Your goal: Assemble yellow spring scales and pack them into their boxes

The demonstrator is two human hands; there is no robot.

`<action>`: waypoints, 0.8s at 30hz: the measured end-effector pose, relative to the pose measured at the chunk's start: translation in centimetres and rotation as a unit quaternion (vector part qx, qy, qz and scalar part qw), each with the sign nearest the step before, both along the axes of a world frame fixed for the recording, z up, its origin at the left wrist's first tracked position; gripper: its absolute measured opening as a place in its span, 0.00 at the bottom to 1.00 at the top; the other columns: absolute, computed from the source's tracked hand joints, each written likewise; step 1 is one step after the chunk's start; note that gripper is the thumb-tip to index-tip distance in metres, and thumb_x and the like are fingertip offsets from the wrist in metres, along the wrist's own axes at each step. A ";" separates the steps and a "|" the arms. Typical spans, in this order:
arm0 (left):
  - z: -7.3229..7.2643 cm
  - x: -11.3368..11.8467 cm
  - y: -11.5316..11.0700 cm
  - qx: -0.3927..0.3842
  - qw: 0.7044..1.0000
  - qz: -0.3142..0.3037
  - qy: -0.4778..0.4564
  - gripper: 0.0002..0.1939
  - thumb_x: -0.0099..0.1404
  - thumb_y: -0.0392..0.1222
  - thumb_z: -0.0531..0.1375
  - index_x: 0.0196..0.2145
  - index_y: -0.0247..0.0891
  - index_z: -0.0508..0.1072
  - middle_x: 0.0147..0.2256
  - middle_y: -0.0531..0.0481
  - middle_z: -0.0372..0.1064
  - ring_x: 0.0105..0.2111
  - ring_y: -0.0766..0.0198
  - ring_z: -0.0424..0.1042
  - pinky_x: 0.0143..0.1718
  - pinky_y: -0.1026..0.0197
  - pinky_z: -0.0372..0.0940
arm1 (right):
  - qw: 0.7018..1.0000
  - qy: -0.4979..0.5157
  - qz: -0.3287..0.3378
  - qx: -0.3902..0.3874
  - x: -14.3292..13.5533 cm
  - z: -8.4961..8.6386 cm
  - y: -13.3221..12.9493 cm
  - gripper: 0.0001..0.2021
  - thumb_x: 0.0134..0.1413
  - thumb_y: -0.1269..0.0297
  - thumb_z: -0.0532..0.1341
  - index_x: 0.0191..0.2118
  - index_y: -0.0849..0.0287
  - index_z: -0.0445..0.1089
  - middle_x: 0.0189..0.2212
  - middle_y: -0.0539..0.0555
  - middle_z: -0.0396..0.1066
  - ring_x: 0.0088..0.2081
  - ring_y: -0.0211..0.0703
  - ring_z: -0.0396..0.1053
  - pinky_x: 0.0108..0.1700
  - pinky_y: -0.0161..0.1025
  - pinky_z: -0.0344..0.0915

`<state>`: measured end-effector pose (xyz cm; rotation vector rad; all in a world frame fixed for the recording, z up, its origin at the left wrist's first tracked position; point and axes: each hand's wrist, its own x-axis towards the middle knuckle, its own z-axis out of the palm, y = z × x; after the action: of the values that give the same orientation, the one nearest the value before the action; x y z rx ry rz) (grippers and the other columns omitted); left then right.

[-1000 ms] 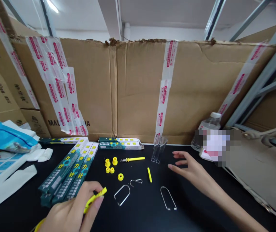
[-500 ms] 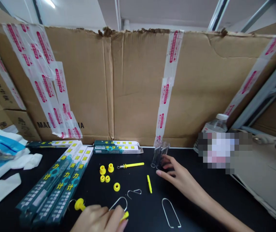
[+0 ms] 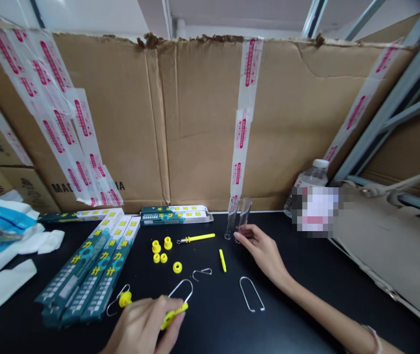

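My left hand [image 3: 147,322] is closed around a spring scale, its barrel hidden in the fist. One yellow end [image 3: 175,314] with a wire loop [image 3: 183,290] shows by the thumb. A yellow cap [image 3: 125,299] with a wire hook sticks out on the other side. Farther back, my right hand [image 3: 263,250] pinches a clear tube [image 3: 245,214] low down, between thumb and fingers. A second clear tube [image 3: 231,219] stands upright just left of it. Nearest the right hand lie a short yellow stick [image 3: 222,260] and a bent wire loop [image 3: 252,295].
Several yellow caps [image 3: 167,242], a yellow rod with a spring [image 3: 198,238] and a wire hook [image 3: 202,272] lie mid-table. Long printed boxes [image 3: 102,260] lie left; more boxes [image 3: 176,215] lie behind. A cardboard wall [image 3: 202,123] closes the back. A bottle [image 3: 311,177] and bag [image 3: 375,246] stand right.
My right hand has closed its thumb and fingers on the right-hand tube, and the two tubes now stand farther apart. My left hand has turned, showing more of the yellow end. The view has shifted slightly.
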<state>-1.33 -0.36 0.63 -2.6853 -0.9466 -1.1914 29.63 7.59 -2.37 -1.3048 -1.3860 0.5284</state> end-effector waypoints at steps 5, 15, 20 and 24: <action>0.1 1.3 0.0 0.069 0.996 -0.057 -0.031 0.04 0.73 0.34 0.55 0.42 0.35 0.69 0.26 0.52 0.78 0.22 0.66 0.78 0.24 0.65 0.70 | 0.994 0.064 0.022 0.085 -2.0 1.5 -3.6 0.13 0.58 0.53 0.64 0.43 0.53 0.68 0.44 0.55 0.75 0.46 0.48 0.75 0.52 0.47 0.70; -0.8 3.4 1.2 0.007 0.998 -0.031 -0.062 0.03 0.72 0.37 0.55 0.39 0.36 0.68 0.31 0.49 0.78 0.29 0.64 0.80 0.32 0.65 0.74 | 0.918 0.310 0.242 -0.055 -8.5 3.2 -9.7 0.10 0.56 0.64 0.69 0.44 0.53 0.72 0.40 0.51 0.78 0.44 0.43 0.77 0.49 0.40 0.73; -1.2 3.1 1.4 -0.024 0.997 -0.031 -0.060 0.04 0.73 0.39 0.54 0.40 0.37 0.67 0.32 0.50 0.76 0.31 0.65 0.79 0.35 0.66 0.74 | 0.887 0.355 0.267 -0.124 -8.2 2.6 -9.0 0.14 0.54 0.64 0.70 0.45 0.55 0.71 0.42 0.53 0.78 0.41 0.42 0.77 0.45 0.39 0.75; -1.4 3.0 1.4 -0.017 0.998 -0.028 -0.061 0.05 0.74 0.41 0.54 0.40 0.38 0.66 0.31 0.51 0.76 0.30 0.65 0.78 0.32 0.67 0.73 | 0.876 0.363 0.274 -0.159 -8.0 2.7 -8.9 0.16 0.53 0.63 0.71 0.46 0.56 0.70 0.43 0.55 0.79 0.42 0.42 0.77 0.45 0.39 0.74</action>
<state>1.64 1.03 -0.75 -2.7089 -0.9197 -1.3767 21.68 -1.29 0.35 -0.7809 -1.0158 1.5177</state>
